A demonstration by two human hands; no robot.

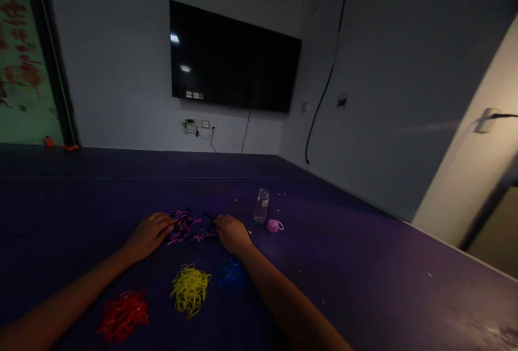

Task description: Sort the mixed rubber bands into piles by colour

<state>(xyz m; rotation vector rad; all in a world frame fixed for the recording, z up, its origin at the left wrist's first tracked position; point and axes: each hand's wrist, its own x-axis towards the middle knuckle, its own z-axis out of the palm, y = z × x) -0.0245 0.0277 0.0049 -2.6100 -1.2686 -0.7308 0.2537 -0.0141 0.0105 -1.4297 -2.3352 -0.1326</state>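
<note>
A loose pile of pink and black rubber bands (pixel 184 227) lies on the dark purple surface between my hands. Against its left side, my left hand (pixel 154 232) rests with fingers stretched out and fingertips touching the bands. My right hand (pixel 232 234) is bent over the right part of the pile, fingers closed at a few dark and pink bands; its fingertips are partly hidden. Nearer to me are a yellow rubber band pile (pixel 190 289), a red pile (pixel 123 316) and a blue pile (pixel 232 275) beside my right forearm.
Just right of my right hand stands a clear bottle (pixel 261 208) without a cap. A pink cap with a loop (pixel 273 225) lies beside it. Small white bits dot the purple surface (pixel 364 264). A television (pixel 234 62) hangs on the far wall, and a cable (pixel 332 65) dangles at right.
</note>
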